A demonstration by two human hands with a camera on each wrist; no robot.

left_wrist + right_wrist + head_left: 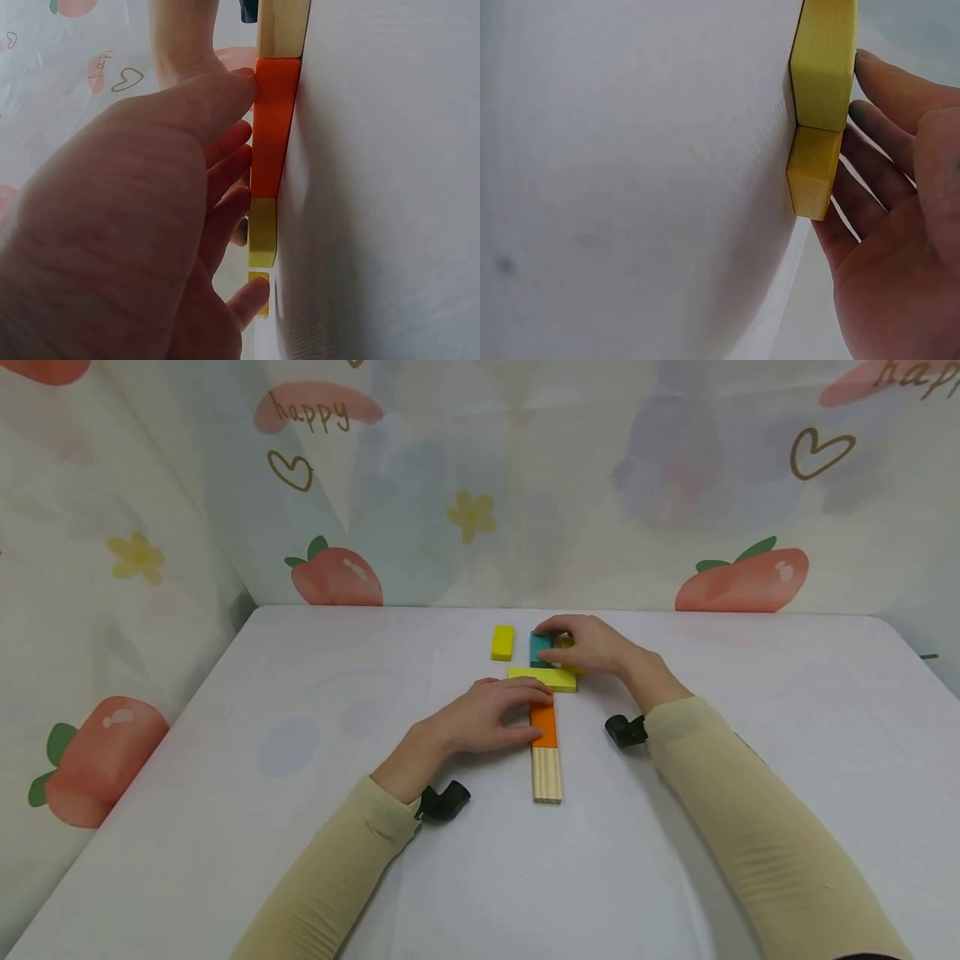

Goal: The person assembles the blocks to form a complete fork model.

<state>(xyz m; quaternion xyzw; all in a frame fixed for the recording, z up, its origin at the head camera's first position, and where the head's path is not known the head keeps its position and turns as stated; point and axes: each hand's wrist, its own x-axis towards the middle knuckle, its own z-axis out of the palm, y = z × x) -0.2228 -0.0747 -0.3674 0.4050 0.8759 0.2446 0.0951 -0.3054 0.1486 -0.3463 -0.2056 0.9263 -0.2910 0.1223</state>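
A pale printed fabric backdrop (570, 452) with fruit, flowers and hearts surrounds the rear and left side of a white-covered table (487, 885). 6 blocks are visible on the table. A natural-wood block (547, 777) forms the near end of a row, its far end against the orange block (546, 720). A yellow cross block (555, 678) lies transversely beyond it. The teal block (538, 645) stands on the far side of the cross block; a darker yellow block (567, 644) sits to its right. A separate yellow block (502, 643) lies apart, left of the teal block.

Left hand (491, 718): released; extended fingers reach over the row, thumb touching the orange block. It obstructs part of the orange and cross blocks. Right hand (592, 646): thumb and index finger at the teal block; grasp cannot be determined. It partly hides the darker yellow block. Each wrist carries 1 black device (445, 801).
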